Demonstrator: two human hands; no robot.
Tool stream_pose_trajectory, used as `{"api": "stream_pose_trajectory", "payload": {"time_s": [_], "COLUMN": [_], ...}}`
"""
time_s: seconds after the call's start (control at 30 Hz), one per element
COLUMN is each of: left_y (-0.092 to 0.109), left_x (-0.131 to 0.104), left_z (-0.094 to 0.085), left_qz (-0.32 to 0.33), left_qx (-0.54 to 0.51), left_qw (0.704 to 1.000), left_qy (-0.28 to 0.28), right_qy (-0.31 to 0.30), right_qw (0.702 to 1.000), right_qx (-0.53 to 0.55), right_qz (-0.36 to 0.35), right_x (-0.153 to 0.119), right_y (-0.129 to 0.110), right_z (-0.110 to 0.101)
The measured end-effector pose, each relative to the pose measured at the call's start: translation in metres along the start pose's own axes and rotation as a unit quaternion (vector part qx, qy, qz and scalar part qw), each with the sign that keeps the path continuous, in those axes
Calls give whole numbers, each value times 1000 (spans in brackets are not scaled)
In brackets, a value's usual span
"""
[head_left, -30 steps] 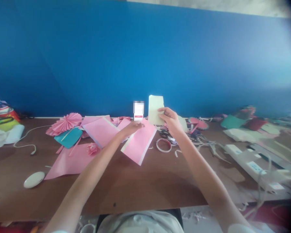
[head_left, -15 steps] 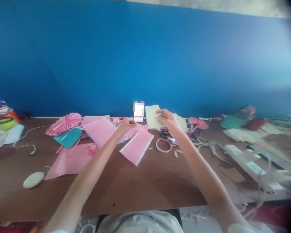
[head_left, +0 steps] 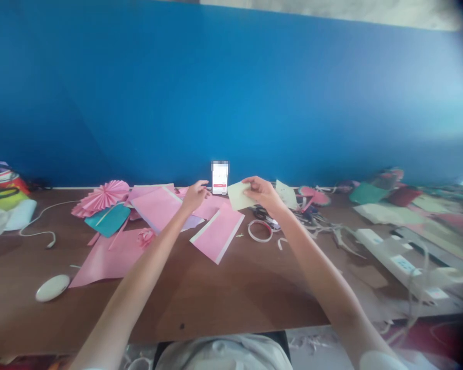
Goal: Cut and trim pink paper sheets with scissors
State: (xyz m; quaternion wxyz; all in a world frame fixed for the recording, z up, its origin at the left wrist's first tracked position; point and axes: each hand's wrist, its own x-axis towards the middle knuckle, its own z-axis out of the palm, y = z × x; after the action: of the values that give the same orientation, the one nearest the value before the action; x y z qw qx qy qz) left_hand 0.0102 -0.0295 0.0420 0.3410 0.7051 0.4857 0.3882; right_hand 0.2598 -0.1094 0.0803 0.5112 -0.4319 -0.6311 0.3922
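Note:
Pinched in my right hand (head_left: 261, 192) is a pale yellow-green sheet of paper (head_left: 238, 196), tilted, above the back of the table. My left hand (head_left: 195, 197) is in the air over pink paper, left of a lit phone (head_left: 219, 177). Its fingers are apart with nothing visible between them. Below and between the hands lies a pink paper piece with white edges (head_left: 217, 235). A white-rimmed tape roll (head_left: 260, 230) rests under my right wrist, and scissors and cords behind it are partly hidden by that hand.
To the left lie a pink folded paper fan (head_left: 102, 198), a teal paper piece (head_left: 108, 220), large pink sheets and a white oval object (head_left: 53, 288). A white power strip (head_left: 403, 264) with cables sits at the right. A blue partition (head_left: 224, 92) stands behind the table.
The pale sheet has tipped over and dropped slightly to the left in my right hand. My left hand has shifted a little left, away from the phone, with its fingers spreading.

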Motion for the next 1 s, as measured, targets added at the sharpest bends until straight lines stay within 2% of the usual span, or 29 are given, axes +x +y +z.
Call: {"api": "stream_pose_trajectory", "payload": {"time_s": [0.07, 0.1, 0.2, 0.3, 0.4, 0.47, 0.5, 0.53, 0.6, 0.7, 0.8, 1.0], "left_y": [15, 22, 44, 54, 51, 45, 43, 41, 39, 41, 44, 48], "left_x": [-7, -12, -26, -34, -32, -28, -27, -25, -23, -22, -22, -22], "left_z": [6, 8, 16, 22, 25, 25, 24, 22, 17, 10, 4, -3], "left_qz": [-18, -20, 16, 51, 78, 79, 80, 86, 107, 137, 147, 144], "left_qx": [-122, -166, -248, -252, -214, -189, -177, -164, -137, -104, -83, -80], "left_qw": [985, 972, 949, 943, 954, 966, 971, 975, 980, 982, 983, 983], "left_qy": [-125, -168, -192, -211, -194, -160, -142, -125, -101, -83, -74, -82], "right_qy": [-3, -3, 1, -14, -37, -10, 11, 29, -10, -47, -82, -111], "right_qw": [1000, 1000, 1000, 999, 996, 982, 964, 932, 842, 809, 795, 784], "right_qx": [-1, -2, -9, -28, -79, -186, -266, -361, -537, -574, -584, -593], "right_qz": [4, 6, 7, 1, -9, -18, -16, -7, 53, 114, 142, 145], "right_x": [0, 0, 1, 2, 4, 6, 6, 7, 8, 9, 9, 9], "right_y": [1, 1, 5, 9, 11, 15, 19, 24, 39, 65, 84, 88], "right_z": [-1, -1, 0, 4, 5, 2, -1, -5, -14, -26, -34, -39]}}
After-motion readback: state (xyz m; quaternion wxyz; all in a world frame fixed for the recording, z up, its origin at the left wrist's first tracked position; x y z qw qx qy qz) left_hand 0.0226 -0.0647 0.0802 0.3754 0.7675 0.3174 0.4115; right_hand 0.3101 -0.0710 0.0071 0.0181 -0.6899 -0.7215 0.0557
